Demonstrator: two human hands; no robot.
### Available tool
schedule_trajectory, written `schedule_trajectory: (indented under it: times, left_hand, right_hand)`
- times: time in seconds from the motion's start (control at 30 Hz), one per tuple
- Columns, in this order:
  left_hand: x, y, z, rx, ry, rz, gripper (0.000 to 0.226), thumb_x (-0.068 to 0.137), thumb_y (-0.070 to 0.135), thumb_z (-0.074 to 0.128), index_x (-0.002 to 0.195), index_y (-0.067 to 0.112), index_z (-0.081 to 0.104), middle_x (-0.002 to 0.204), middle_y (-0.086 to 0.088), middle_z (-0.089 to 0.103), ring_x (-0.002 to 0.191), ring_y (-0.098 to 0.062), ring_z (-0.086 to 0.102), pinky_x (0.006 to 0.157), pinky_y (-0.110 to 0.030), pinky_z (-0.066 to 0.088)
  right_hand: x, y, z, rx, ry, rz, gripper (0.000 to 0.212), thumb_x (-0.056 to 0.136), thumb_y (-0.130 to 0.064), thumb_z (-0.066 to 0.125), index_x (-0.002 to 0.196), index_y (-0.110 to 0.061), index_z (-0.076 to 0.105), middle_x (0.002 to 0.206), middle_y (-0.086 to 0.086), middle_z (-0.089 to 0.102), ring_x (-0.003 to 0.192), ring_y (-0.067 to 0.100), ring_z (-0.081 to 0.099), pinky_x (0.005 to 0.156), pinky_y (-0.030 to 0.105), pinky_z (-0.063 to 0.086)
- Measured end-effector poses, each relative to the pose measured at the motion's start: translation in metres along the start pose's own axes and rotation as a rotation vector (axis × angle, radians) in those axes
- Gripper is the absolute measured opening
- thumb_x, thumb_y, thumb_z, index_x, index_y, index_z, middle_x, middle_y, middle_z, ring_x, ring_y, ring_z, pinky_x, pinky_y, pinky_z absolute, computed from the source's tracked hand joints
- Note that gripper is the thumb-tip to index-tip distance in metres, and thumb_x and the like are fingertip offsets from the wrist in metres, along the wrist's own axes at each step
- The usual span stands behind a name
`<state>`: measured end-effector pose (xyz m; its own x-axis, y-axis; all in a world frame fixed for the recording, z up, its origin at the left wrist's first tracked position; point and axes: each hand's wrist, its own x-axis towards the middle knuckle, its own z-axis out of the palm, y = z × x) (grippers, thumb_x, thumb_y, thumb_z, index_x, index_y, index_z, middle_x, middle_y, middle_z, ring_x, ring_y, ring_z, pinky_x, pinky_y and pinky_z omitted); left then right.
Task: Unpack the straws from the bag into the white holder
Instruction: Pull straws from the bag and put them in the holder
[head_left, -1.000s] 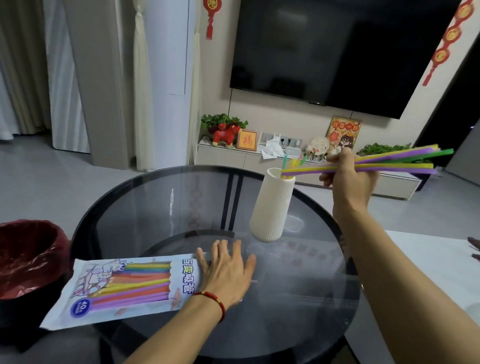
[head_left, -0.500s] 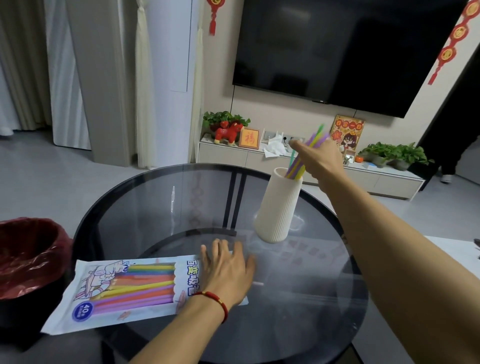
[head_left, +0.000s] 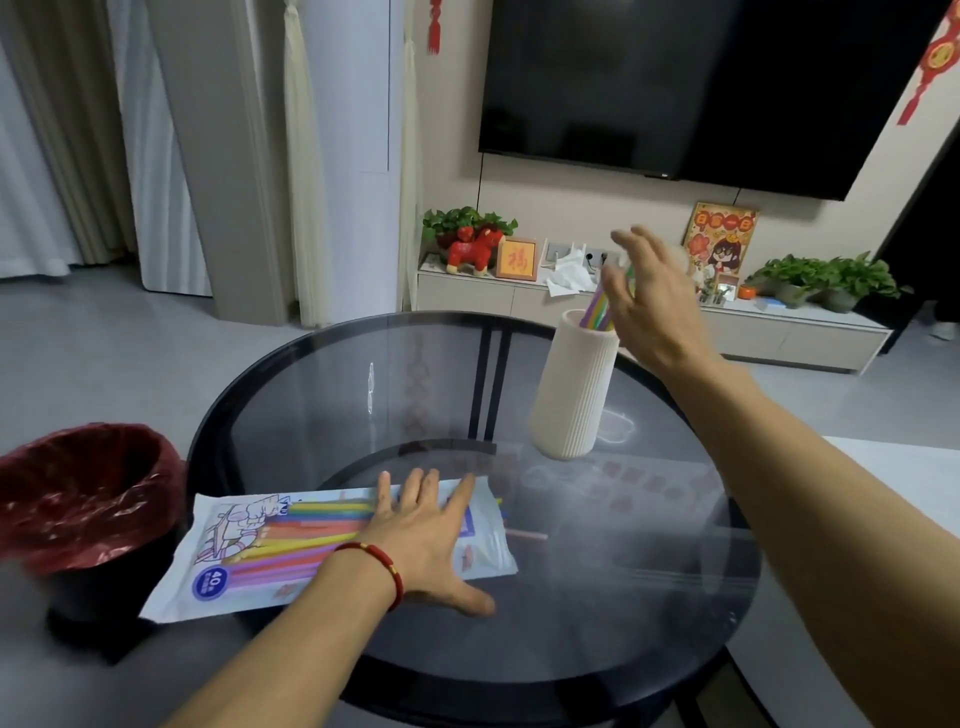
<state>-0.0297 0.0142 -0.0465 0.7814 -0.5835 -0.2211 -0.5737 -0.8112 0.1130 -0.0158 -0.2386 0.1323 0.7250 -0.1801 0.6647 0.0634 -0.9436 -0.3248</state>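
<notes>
The left hand (head_left: 423, 540), a red cord bracelet (head_left: 382, 566) at its wrist, lies flat with fingers spread on the printed plastic bag of coloured straws (head_left: 270, 553), pressing it onto the round dark glass desk (head_left: 597, 597) and hiding the bag's middle. The right hand (head_left: 652, 296) hovers with fingers loosely spread, blurred, just above the ribbed white cylindrical holder (head_left: 574, 387); it seems to grip nothing. It covers most of the bundle of coloured straws (head_left: 597, 312) standing in the holder. A red-lined bin (head_left: 78, 499) sits left of the desk, cut off by the edge
</notes>
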Motion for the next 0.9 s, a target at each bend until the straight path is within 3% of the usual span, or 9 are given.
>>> schedule_trajectory:
  times: [0.07, 0.13, 0.23, 0.3, 0.47, 0.6, 0.67, 0.8, 0.9]
  left_hand:
    - [-0.002, -0.004, -0.005, -0.004, 0.058, 0.015, 0.133, 0.055, 0.084, 0.057, 0.155, 0.024, -0.007, 0.154, -0.011, 0.024, 0.144, -0.033, 0.018, 0.117, -0.063, -0.002]
    - [-0.004, -0.004, -0.01, 0.021, 0.121, 0.043, 0.123, 0.059, 0.077, 0.056, 0.154, 0.018, 0.006, 0.141, -0.009, 0.036, 0.133, -0.031, 0.036, 0.117, -0.062, 0.008]
    - [-0.009, -0.001, -0.014, 0.101, 0.218, 0.1, 0.091, 0.062, 0.068, 0.052, 0.136, 0.017, 0.035, 0.116, -0.001, 0.043, 0.109, -0.027, 0.051, 0.102, -0.052, 0.035]
    - [-0.012, 0.002, -0.017, 0.148, 0.278, 0.135, 0.072, 0.06, 0.064, 0.054, 0.118, 0.024, 0.043, 0.1, 0.004, 0.039, 0.095, -0.025, 0.054, 0.079, -0.04, 0.041]
    - [-0.014, 0.006, -0.025, 0.199, 0.334, 0.172, 0.082, 0.057, 0.059, 0.061, 0.129, 0.027, 0.036, 0.099, 0.005, 0.031, 0.095, -0.021, 0.051, 0.07, -0.036, 0.038]
    - [-0.015, 0.005, -0.036, 0.202, 0.354, 0.22, 0.093, 0.061, 0.052, 0.066, 0.142, 0.029, 0.026, 0.108, 0.004, 0.034, 0.096, -0.018, 0.048, 0.078, -0.034, 0.04]
    - [-0.015, 0.004, -0.04, 0.232, 0.342, 0.231, 0.101, 0.062, 0.05, 0.069, 0.147, 0.029, 0.019, 0.114, 0.004, 0.034, 0.1, -0.017, 0.045, 0.087, -0.035, 0.041]
    - [-0.016, 0.002, -0.036, 0.26, 0.304, 0.221, 0.107, 0.062, 0.05, 0.07, 0.15, 0.03, 0.012, 0.117, 0.003, 0.03, 0.106, -0.017, 0.041, 0.097, -0.037, 0.039]
    - [-0.016, -0.006, -0.035, 0.269, 0.28, 0.197, 0.108, 0.062, 0.049, 0.07, 0.15, 0.03, 0.011, 0.118, 0.004, 0.028, 0.11, -0.017, 0.038, 0.1, -0.039, 0.036]
  right_hand:
    - [-0.021, -0.006, -0.001, 0.08, 0.137, -0.072, 0.037, 0.104, -0.026, 0.043, 0.13, -0.009, 0.064, 0.136, 0.014, 0.062, 0.118, 0.017, 0.055, 0.1, 0.033, 0.044]
    - [-0.061, -0.008, 0.011, 0.197, 0.094, -0.059, 0.029, 0.1, -0.024, 0.047, 0.108, -0.01, 0.072, 0.108, 0.007, 0.071, 0.091, 0.015, 0.062, 0.08, 0.034, 0.053]
    - [-0.133, 0.0, 0.045, 0.253, -0.234, 0.157, 0.026, 0.103, -0.021, 0.052, 0.098, -0.012, 0.076, 0.098, 0.004, 0.076, 0.082, 0.014, 0.066, 0.073, 0.034, 0.057]
    - [-0.165, 0.009, 0.064, 0.193, -0.52, 0.185, 0.03, 0.107, -0.024, 0.048, 0.111, -0.011, 0.074, 0.111, 0.009, 0.077, 0.095, 0.022, 0.067, 0.085, 0.039, 0.055]
    - [-0.183, 0.013, 0.076, 0.275, -0.651, 0.169, 0.038, 0.111, -0.031, 0.037, 0.121, -0.01, 0.068, 0.121, 0.008, 0.072, 0.111, 0.027, 0.063, 0.096, 0.04, 0.049]
    - [-0.193, -0.002, 0.087, 0.765, -0.755, 0.513, 0.038, 0.109, -0.044, 0.041, 0.112, -0.015, 0.066, 0.087, 0.004, 0.07, 0.065, 0.019, 0.062, 0.05, 0.028, 0.047]
    - [-0.197, -0.009, 0.093, 0.934, -0.724, 0.591, 0.031, 0.108, -0.04, 0.048, 0.112, -0.014, 0.065, 0.081, 0.005, 0.068, 0.057, 0.014, 0.055, 0.048, 0.028, 0.044]
    - [-0.195, -0.014, 0.101, 0.758, -0.502, 0.497, 0.012, 0.102, -0.024, 0.061, 0.104, -0.013, 0.066, 0.079, 0.012, 0.073, 0.045, 0.01, 0.06, 0.044, 0.025, 0.048]
    - [-0.19, -0.008, 0.098, 0.734, -0.522, 0.424, 0.019, 0.104, -0.015, 0.06, 0.097, -0.004, 0.073, 0.065, 0.014, 0.073, 0.045, 0.019, 0.066, 0.046, 0.026, 0.053]
